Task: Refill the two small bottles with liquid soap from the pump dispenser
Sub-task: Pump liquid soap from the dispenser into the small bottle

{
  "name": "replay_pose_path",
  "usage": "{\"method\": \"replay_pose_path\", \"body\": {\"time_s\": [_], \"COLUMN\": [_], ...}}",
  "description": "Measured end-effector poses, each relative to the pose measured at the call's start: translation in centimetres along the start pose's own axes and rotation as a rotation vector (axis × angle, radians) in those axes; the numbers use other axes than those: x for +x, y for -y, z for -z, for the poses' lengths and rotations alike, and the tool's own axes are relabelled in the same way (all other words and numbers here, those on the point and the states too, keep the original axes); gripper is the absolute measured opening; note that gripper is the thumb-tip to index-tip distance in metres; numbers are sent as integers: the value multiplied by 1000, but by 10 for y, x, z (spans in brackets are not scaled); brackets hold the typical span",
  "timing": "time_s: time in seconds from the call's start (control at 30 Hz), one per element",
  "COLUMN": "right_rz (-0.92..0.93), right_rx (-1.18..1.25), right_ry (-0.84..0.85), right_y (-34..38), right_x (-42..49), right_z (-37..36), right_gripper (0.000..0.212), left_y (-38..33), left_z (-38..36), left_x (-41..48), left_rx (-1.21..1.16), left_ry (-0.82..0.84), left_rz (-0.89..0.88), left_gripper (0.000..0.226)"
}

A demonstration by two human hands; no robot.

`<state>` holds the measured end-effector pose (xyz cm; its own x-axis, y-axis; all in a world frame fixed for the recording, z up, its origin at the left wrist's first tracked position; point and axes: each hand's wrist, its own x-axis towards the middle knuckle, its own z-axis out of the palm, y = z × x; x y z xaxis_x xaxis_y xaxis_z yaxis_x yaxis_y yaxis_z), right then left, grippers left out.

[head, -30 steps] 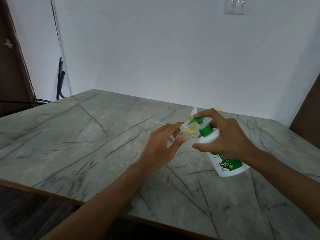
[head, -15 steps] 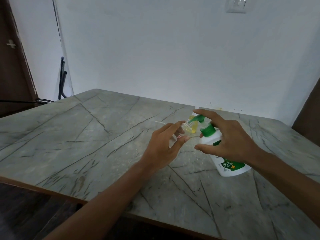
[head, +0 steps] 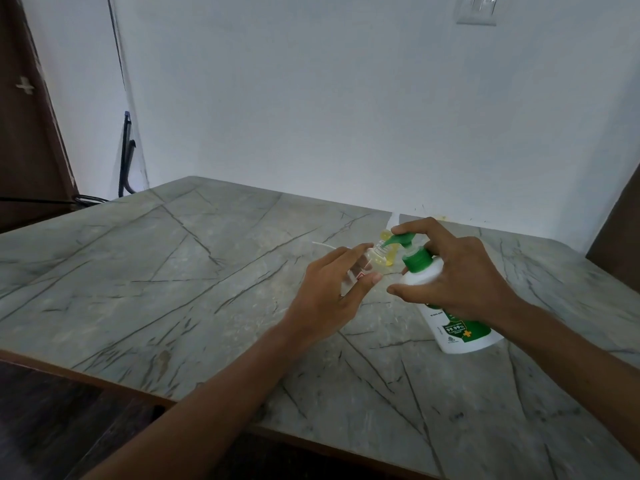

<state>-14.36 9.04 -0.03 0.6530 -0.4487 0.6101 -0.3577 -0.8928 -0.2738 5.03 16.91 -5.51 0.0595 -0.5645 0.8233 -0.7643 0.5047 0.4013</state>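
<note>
A white pump dispenser (head: pixel 457 327) with a green pump head stands tilted on the marble table (head: pixel 173 271). My right hand (head: pixel 457 282) wraps its shoulder, with the index finger on the pump top. My left hand (head: pixel 332 296) holds a small clear bottle (head: pixel 356 268) tilted, its open neck right at the green nozzle tip. A second small bottle with yellow liquid (head: pixel 491 252) stands just behind the nozzle, partly hidden.
A thin white tube (head: pixel 323 244) lies on the table just beyond my left hand. The white wall rises right behind the table's far edge. A dark door and a black frame (head: pixel 126 157) stand at the far left.
The pump head has risen a little under my right index finger. Both hands and the bottles stay almost where they were.
</note>
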Motion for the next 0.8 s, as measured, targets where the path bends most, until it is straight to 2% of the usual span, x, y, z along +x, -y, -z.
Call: {"method": "replay_pose_path", "body": {"time_s": [0.23, 0.53, 0.8], "right_rz": [-16, 43, 55], "right_rx": [7, -66, -76], "right_ry": [3, 32, 47], "right_y": [3, 3, 0], "right_x": [0, -4, -5], "right_z": [2, 3, 2], "right_gripper": [66, 89, 88], "left_y": [-1, -1, -1], "left_z": [-2, 1, 0], "left_x": [-2, -1, 0], "left_rx": [6, 51, 66], "left_ry": [14, -22, -19], "left_rz": [-11, -3, -12], "left_gripper": [51, 45, 43]}}
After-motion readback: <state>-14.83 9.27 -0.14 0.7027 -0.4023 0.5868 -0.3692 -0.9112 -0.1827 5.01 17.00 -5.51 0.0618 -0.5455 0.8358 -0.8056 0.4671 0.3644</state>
